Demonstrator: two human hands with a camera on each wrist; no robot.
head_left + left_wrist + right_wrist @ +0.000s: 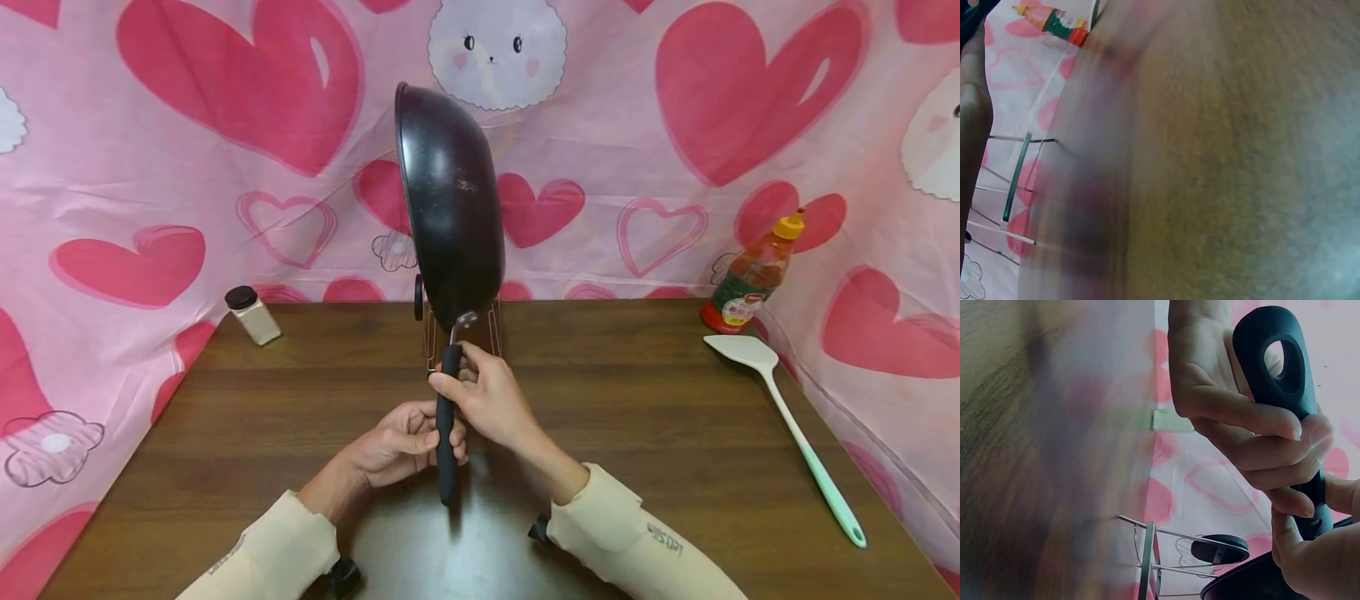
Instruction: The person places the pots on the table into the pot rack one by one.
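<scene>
A black wok (453, 204) stands on edge above the table, its rim facing left and its outer base facing right. Its black handle (447, 425) points down toward me. Near the pan end, my right hand (491, 396) pinches the handle between thumb and fingers. Lower down, my left hand (401, 442) holds the same handle with curled fingers; the right wrist view shows these fingers wrapped on the handle (1275, 356) below its hanging hole. Behind the wok is a wire rack (495, 329), partly hidden. Whether the wok touches the rack I cannot tell.
A black round piece (419, 297) shows at the rack's left side. At the back left stands a black-capped shaker jar (255, 317). On the right are a red sauce bottle (753, 275) and a white spatula with a green handle (798, 425). Pink heart-patterned cloth (300, 208) borders the wooden table.
</scene>
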